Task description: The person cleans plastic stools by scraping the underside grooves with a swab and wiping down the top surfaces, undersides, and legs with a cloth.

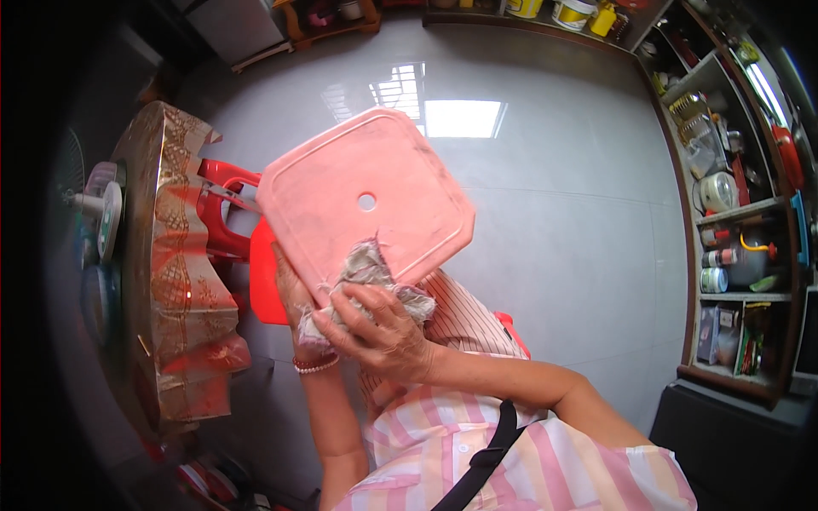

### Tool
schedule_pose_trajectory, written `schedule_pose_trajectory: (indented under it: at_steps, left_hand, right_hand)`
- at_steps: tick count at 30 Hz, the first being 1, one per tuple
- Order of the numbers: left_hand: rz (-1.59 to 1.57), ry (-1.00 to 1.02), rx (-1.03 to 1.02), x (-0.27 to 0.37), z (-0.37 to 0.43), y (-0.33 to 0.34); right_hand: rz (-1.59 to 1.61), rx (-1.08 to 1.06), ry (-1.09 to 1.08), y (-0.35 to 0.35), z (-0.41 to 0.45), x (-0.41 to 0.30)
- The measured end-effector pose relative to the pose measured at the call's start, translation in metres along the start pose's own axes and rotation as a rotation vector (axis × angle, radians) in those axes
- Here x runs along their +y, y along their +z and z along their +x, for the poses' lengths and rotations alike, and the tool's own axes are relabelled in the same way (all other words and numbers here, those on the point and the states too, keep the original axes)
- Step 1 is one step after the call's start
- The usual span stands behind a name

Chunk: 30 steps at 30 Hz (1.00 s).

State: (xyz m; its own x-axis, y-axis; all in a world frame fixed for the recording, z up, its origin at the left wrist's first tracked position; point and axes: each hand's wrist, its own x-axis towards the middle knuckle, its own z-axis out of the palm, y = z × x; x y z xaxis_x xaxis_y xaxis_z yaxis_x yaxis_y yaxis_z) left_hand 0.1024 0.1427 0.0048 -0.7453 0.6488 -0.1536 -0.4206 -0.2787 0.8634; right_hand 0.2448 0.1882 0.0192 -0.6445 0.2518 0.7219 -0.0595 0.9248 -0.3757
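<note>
A pink plastic stool (339, 172), its square seat with cut corners and a round hole in the middle, faces up before me, with dark smudges on it. My left hand (294, 294) grips its left edge from the side; the fingers are partly hidden below the seat. Under my right hand (383, 332) a frayed greyish cloth (367, 265) is bunched against the seat's near corner, the fingers bent over it. The stool's legs are mostly hidden.
At left stands a table with a shiny patterned tablecloth (182, 255). Red plastic stools (265, 274) stand between it and the pink seat. Open shelves (744, 211) with jars and household goods line the right side. Tubs (572, 14) stand on a low shelf at the far side.
</note>
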Motion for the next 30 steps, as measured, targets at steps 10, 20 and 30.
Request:
schedule_pose_trajectory:
  at_steps: [10, 20, 30]
  left_hand:
    - [-0.077, 0.009, 0.135, 0.013, 0.007, -0.006]
    - [0.227, 0.214, 0.201, -0.031, 0.009, -0.034]
    - [-0.274, 0.196, 0.095, 0.088, -0.101, -0.016]
  right_hand:
    - [-0.119, 0.033, -0.016, -0.040, -0.024, 0.105]
    - [0.564, 0.235, 0.886, -0.058, -0.066, 0.157]
    - [0.816, 0.288, 1.112, -0.095, -0.050, 0.178]
